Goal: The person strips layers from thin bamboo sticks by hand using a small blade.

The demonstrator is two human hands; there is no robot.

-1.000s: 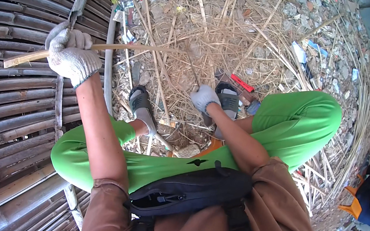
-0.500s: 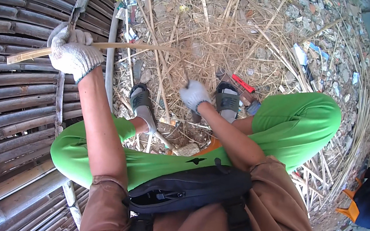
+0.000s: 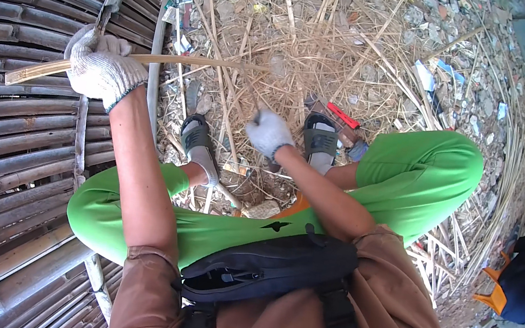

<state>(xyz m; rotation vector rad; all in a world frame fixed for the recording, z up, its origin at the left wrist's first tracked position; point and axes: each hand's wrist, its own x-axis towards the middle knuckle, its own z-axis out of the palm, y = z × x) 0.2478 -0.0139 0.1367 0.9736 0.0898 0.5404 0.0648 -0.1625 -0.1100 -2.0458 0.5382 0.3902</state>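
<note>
My left hand [image 3: 107, 69], in a white knit glove, is closed around a long pale bamboo strip [image 3: 203, 60]. The strip's cut end [image 3: 33, 71] sticks out to the left, and its other end reaches over the littered ground. Lower and farther right, my right hand [image 3: 269, 132], gloved too, is closed in a fist. A thin dark tool [image 3: 258, 103] juts up from that fist toward the strip. Its outline is blurred and most of it is hidden, so its exact kind is unclear. The tool and the strip appear apart.
A slatted bamboo panel [image 3: 15, 118] fills the left side. Shavings [image 3: 300, 53] and loose bamboo strips [image 3: 292, 4] cover the ground before my sandalled feet. A red-handled object [image 3: 343, 115] lies near my right sandal [image 3: 320, 139]. Orange and dark items [image 3: 522, 281] stand at far right.
My right hand has moved a little left and slightly up with the tool. My left hand and the bamboo strip have shifted slightly left.
</note>
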